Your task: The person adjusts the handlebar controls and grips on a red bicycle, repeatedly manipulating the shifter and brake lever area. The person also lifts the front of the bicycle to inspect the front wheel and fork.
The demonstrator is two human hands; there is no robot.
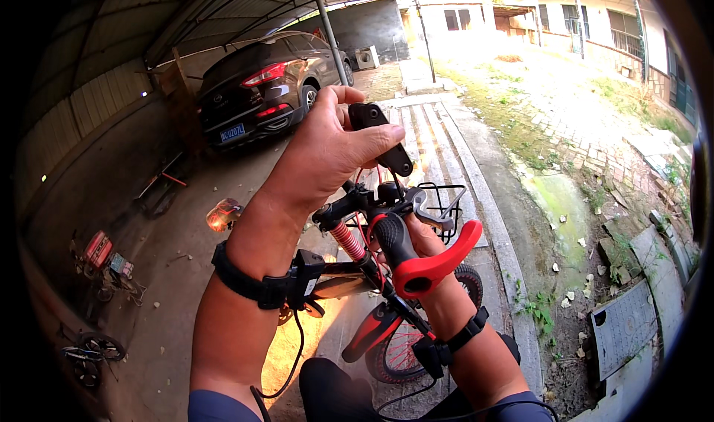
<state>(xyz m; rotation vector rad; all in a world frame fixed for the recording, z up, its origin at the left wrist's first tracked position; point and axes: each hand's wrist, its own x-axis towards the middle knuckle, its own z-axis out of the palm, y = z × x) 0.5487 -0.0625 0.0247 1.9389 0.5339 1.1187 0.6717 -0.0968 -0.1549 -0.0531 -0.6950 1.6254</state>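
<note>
A black folding multi-tool (381, 138) is pinched between the thumb and fingers of my left hand (323, 143), above the bicycle's handlebar. A thin bit seems to run from its lower end down toward the grey brake lever (433, 212); its tip is hard to make out. My right hand (425, 237) is closed around the underside of the black handlebar grip (394, 237), its fingers mostly hidden. A red curved bar end (446, 262) sticks out at the grip's near end. The red-spoked wheel (398, 355) and red-black mudguard (370, 333) show below.
A dark car (256, 87) stands under the roof at far left, beside a metal post (327, 28). A small red vehicle (99, 249) is at left. Stone slabs (625, 329) lie at right. A black wire carrier (451, 199) sits beyond the handlebar.
</note>
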